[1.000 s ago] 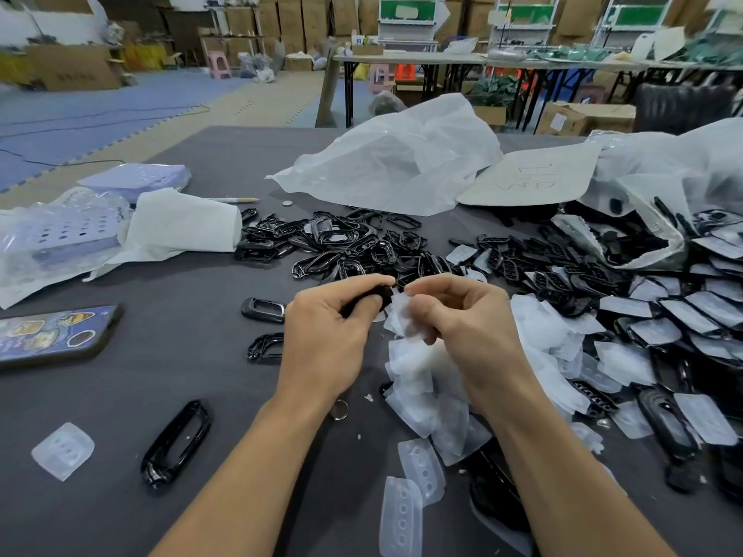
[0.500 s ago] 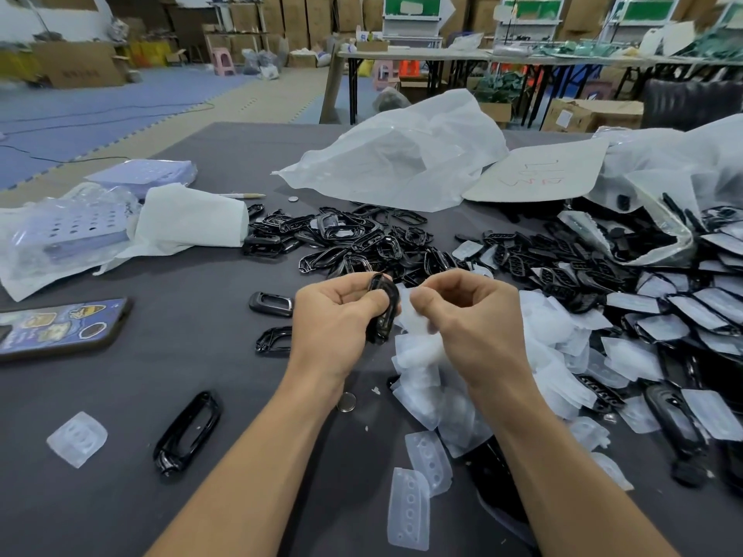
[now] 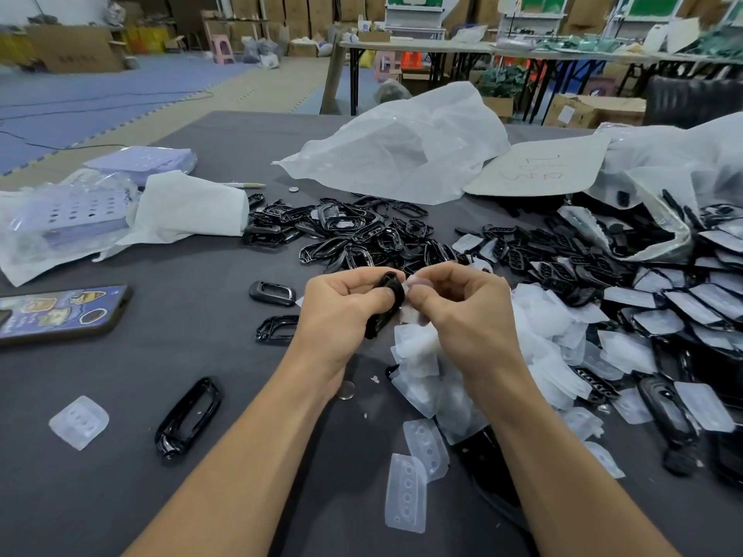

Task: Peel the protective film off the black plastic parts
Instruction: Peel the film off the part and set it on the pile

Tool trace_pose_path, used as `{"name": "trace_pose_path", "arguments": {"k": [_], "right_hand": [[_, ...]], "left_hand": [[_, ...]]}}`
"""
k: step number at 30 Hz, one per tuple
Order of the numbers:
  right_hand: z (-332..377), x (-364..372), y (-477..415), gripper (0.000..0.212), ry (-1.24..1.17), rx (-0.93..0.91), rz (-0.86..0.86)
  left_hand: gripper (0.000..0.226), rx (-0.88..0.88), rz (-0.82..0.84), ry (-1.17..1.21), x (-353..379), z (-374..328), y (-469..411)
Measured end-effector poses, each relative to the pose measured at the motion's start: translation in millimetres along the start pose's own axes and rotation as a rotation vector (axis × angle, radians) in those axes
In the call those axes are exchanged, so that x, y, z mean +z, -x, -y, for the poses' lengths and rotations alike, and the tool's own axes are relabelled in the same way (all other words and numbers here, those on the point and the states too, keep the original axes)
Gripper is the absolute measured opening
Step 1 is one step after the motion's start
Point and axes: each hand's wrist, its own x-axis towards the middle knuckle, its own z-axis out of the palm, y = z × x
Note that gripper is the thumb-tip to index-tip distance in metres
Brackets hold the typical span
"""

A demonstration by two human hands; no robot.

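Gripping a black plastic part [image 3: 386, 304], the left hand [image 3: 341, 311] is curling round it;
right hand [image 3: 462, 311] is pinching film [image 3: 411, 284] at its top edge.

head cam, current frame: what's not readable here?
- Head view: how far the film is off the black part in the left hand; the right hand covers the peel line.
- Head view: phone, cut off by the left edge.
- Head view: red writing on the cardboard sheet, too small to read.
- Head view: dark part, mostly under the film pile and right arm.
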Motion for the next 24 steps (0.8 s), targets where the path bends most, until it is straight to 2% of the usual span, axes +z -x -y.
{"name": "trace_pose_path", "arguments": {"k": [6, 9, 14, 16, 20, 24], "right_hand": [[-1, 2, 3, 0.013, -0.081, 0.024, -0.083], [0, -1, 1, 0.016, -0.145, 0.03, -0.141], [6, 2, 4, 0.014, -0.215, 0.04, -0.005], [5, 9, 7, 0.015, -0.18, 0.064, 0.022], [0, 17, 12, 0.02, 0.096, 0.008, -0.059], [1, 19, 11, 0.023, 0.137, -0.036, -0.148]], "left_hand": [[0.039, 0.061, -0.036, -0.023, 1, -1, 0], [0.03, 0.029, -0.133, -0.01, 3, 2, -2], [0.02, 0.004, -0.189, -0.073, 2, 9, -4], [0.016, -0.006, -0.18, -0.034, 4, 9, -4], [0.014, -0.078, -0.142, 0.108, 8, 6, -1], [0.018, -0.171, -0.031, 0.285, 11, -2, 3]]}}
